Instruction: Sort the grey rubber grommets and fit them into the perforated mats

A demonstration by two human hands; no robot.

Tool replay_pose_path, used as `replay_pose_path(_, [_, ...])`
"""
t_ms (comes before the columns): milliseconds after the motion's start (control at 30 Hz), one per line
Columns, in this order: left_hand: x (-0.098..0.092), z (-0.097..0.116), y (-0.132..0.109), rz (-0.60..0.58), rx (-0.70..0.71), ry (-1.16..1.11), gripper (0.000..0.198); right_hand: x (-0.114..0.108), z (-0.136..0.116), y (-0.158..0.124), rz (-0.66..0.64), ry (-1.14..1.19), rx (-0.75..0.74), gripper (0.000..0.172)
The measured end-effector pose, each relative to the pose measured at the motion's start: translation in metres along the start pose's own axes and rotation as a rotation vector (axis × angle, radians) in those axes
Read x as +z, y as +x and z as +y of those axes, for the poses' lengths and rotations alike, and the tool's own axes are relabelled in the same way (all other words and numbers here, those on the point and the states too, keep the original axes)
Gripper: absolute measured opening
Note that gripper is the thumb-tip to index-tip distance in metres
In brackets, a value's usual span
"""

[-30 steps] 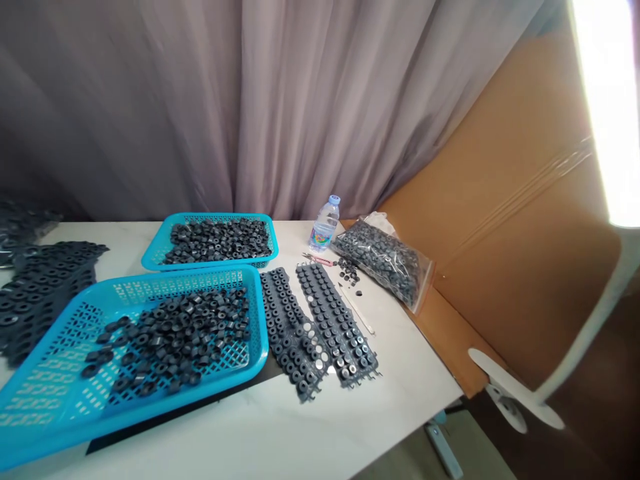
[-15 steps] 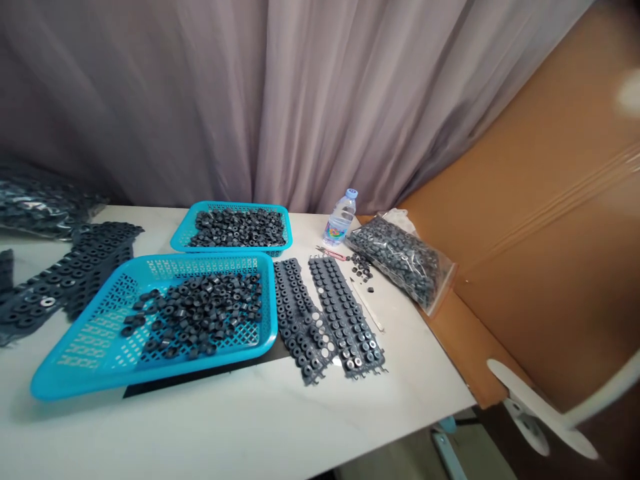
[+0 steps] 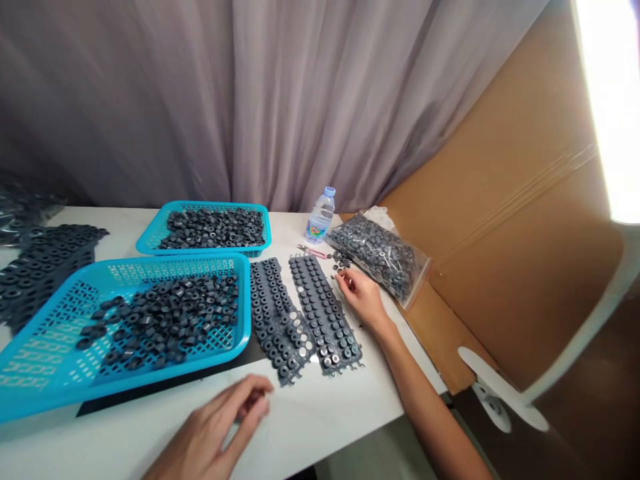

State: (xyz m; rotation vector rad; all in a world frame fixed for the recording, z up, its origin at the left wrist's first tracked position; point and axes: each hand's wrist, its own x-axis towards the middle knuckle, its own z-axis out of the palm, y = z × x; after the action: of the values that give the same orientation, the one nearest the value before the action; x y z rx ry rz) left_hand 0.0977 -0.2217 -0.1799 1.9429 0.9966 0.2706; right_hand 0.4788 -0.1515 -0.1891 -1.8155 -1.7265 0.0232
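My right hand (image 3: 362,297) is over the right side of the table, its fingers curled and drawn together at the tips. It covers most of a thin white stick with a dark tip; whether the fingers grip it is hidden. Left of this hand lies a dark studded strip (image 3: 320,313) with rows of round pieces. Beside that is a second dark strip (image 3: 273,320) of ring-shaped pieces, several white discs along its lower right. My left hand (image 3: 225,420) hovers near the front of the table, fingers bent, thumb apart, holding nothing visible.
Two blue baskets, a near one (image 3: 45,363) and a far one (image 3: 150,233), hold small dark rings. A water bottle (image 3: 321,217), pink-handled snips (image 3: 316,253), loose dark pieces (image 3: 341,260) and a filled clear bag (image 3: 380,253) stand or lie farther back. More strips (image 3: 45,267) lie left.
Both my hands have come into view: the right over the white stick, the left at the table's front. The view has shifted to the right, and a bright lamp now shows at upper right.
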Motion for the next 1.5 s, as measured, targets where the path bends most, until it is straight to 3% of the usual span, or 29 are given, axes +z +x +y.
replay_pose_path(100, [-0.002, -0.001, 0.027, 0.138, -0.043, 0.024, 0.042, 0.003, 0.003, -0.007, 0.002, -0.054, -0.003, 0.029])
replay_pose_path(300, [0.008, 0.002, 0.043, 0.193, 0.033, 0.093, 0.046, 0.002, 0.011, -0.004, -0.025, -0.128, 0.038, 0.032])
replay_pose_path(633, [0.036, -0.002, 0.060, 0.380, 0.161, 0.617, 0.063, -0.003, 0.015, -0.008, -0.159, -0.168, 0.028, 0.030])
replay_pose_path(767, [0.027, 0.002, 0.062, 0.316, 0.107, 0.650, 0.050, -0.001, 0.015, -0.010, -0.182, -0.181, 0.023, 0.021])
replay_pose_path(933, [0.003, 0.013, 0.057, 0.208, 0.015, 0.632, 0.041, 0.002, 0.011, -0.011, -0.172, -0.238, 0.036, 0.016])
replay_pose_path(1067, [-0.011, 0.007, 0.051, 0.159, 0.054, 0.587, 0.040, 0.003, 0.006, -0.010, -0.165, -0.283, 0.054, 0.013])
replay_pose_path(1333, [-0.007, -0.015, 0.042, 0.200, 0.115, 0.475, 0.051, 0.004, 0.009, -0.010, -0.140, -0.179, 0.099, 0.020])
replay_pose_path(1500, [-0.003, 0.003, 0.040, 0.103, 0.135, 0.240, 0.037, -0.002, 0.005, -0.010, -0.138, 0.058, 0.041, 0.029])
